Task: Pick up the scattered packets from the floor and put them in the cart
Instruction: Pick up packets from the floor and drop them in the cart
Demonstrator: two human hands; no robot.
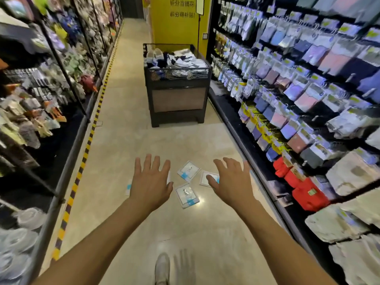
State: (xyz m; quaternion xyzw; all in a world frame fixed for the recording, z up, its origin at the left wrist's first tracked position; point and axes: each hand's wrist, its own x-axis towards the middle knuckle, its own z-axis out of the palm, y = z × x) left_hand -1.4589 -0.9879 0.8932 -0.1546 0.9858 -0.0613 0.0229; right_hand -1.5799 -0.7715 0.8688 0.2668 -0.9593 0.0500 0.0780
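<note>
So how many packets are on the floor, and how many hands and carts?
Packets: 3 in clear view, plus white edges beside the left hand, too hidden to count.
Hands: 2, the left hand and the right hand, both open.
Cart: 1.
Total: 6.

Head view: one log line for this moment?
left hand: open, empty | right hand: open, empty | packets: on floor | cart: ahead

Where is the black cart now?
Head view: the black mesh cart with a brown panel stands ahead, centre-right in the aisle, beside the right-hand shelves, beyond the scattered white packets.
</note>
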